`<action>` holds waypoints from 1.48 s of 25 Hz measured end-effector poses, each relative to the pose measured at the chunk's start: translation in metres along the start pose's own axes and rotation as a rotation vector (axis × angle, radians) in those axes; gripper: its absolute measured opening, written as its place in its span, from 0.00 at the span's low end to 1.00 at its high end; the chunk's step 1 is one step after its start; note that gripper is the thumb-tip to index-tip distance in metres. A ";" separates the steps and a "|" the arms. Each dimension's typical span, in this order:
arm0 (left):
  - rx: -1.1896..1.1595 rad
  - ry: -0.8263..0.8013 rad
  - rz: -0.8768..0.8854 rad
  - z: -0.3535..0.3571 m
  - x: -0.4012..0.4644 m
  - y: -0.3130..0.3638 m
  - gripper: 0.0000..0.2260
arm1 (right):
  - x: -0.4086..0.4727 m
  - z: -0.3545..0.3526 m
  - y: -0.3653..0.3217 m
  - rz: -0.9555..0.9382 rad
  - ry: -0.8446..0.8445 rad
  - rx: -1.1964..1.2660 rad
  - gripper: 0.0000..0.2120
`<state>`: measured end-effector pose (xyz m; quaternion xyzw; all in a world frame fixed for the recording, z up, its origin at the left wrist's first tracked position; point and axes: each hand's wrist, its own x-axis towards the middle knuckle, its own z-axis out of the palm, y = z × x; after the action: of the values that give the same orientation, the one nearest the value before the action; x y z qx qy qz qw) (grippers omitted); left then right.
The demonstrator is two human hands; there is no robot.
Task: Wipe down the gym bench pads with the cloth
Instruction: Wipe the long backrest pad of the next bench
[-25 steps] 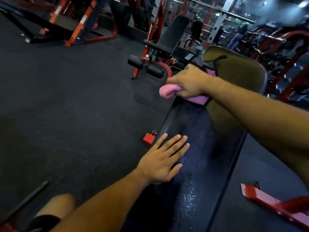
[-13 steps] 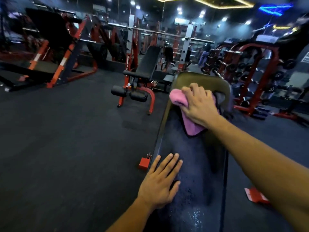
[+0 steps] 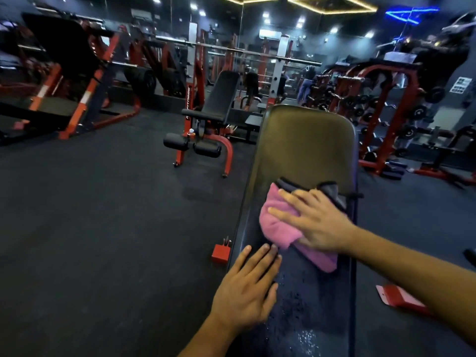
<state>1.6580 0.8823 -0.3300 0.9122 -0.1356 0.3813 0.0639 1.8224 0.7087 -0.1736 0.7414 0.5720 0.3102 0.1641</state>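
Note:
A long dark bench pad (image 3: 306, 150) runs away from me, its near part wet with droplets. A pink cloth (image 3: 279, 225) lies on the pad's middle. My right hand (image 3: 316, 222) presses flat on the cloth with fingers straight and spread. My left hand (image 3: 247, 289) rests flat on the pad's left edge, just below the cloth, fingers straight.
An adjustable black bench (image 3: 216, 117) on a red frame stands ahead on the left. Dumbbell racks (image 3: 371, 104) line the right. A red bench foot (image 3: 221, 252) sits left of the pad, another red foot (image 3: 399, 298) on the right. Dark rubber floor (image 3: 103, 215) spreads left.
My right hand has drawn the cloth down the pad toward me and now lies flatter on it. The view has tilted up. My left hand stays on the pad's edge.

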 end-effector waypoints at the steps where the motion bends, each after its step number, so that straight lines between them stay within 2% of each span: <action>1: 0.025 -0.026 -0.016 -0.001 0.002 0.002 0.26 | 0.002 -0.001 0.021 0.037 0.010 -0.025 0.33; 4: 0.069 -0.085 -0.032 -0.006 0.004 0.003 0.28 | 0.054 0.001 0.057 0.360 0.032 -0.063 0.32; 6: 0.080 -0.089 -0.021 -0.007 0.003 0.002 0.28 | 0.101 0.006 0.029 0.431 0.033 -0.025 0.32; 8: 0.085 -0.092 -0.020 -0.004 0.003 0.002 0.28 | 0.112 0.006 -0.010 0.328 0.054 0.012 0.31; 10: 0.065 -0.087 -0.020 -0.003 0.001 0.000 0.28 | 0.081 0.005 -0.026 0.177 0.045 0.075 0.30; 14: 0.043 -0.046 -0.009 -0.001 0.002 -0.001 0.27 | 0.008 -0.001 0.015 -0.049 0.025 0.076 0.31; 15: 0.051 -0.040 -0.006 -0.002 0.002 -0.001 0.27 | 0.011 -0.001 0.032 -0.020 0.030 0.047 0.32; 17: 0.055 -0.042 -0.004 -0.002 0.003 -0.001 0.28 | 0.043 0.002 0.046 0.197 0.067 0.012 0.33; 19: 0.066 -0.053 -0.006 -0.001 0.003 -0.003 0.28 | 0.082 0.003 0.017 0.421 0.122 0.068 0.33; 20: 0.073 -0.057 -0.007 0.000 0.003 -0.004 0.27 | 0.094 0.003 -0.006 0.469 0.121 0.107 0.33; 21: 0.070 -0.058 -0.005 0.000 0.002 -0.004 0.27 | 0.094 0.001 -0.029 0.441 0.102 0.135 0.34; 23: 0.051 -0.033 0.009 0.000 0.002 -0.002 0.26 | 0.065 -0.001 -0.048 0.260 0.020 0.179 0.36; 25: 0.045 -0.013 0.018 -0.001 0.001 -0.002 0.26 | 0.026 -0.004 -0.023 0.077 0.026 0.172 0.36; 26: 0.046 -0.013 0.020 -0.003 0.002 -0.003 0.26 | 0.014 -0.003 -0.007 0.103 0.050 0.138 0.36; 29: 0.034 -0.009 0.013 -0.001 0.006 -0.004 0.27 | 0.042 0.002 0.007 0.575 0.128 0.167 0.34; 30: 0.025 -0.027 0.013 -0.002 0.005 -0.003 0.26 | 0.062 -0.001 -0.007 0.636 0.101 0.205 0.32; 33: -0.010 -0.028 0.022 -0.003 0.000 -0.002 0.23 | 0.073 -0.026 -0.044 0.494 -0.017 0.346 0.31; 34: -0.016 -0.026 0.011 -0.003 0.002 -0.005 0.23 | 0.054 -0.038 -0.046 0.482 0.016 0.380 0.31; 35: -0.007 -0.032 0.002 -0.006 0.004 -0.003 0.23 | 0.026 -0.049 -0.047 0.539 0.093 0.407 0.30; 37: 0.018 -0.060 -0.019 -0.012 0.005 0.002 0.25 | -0.038 -0.061 -0.062 0.780 0.315 0.443 0.28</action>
<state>1.6523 0.8818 -0.3180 0.9250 -0.1255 0.3543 0.0552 1.7306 0.6842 -0.1756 0.8619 0.3212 0.3280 -0.2152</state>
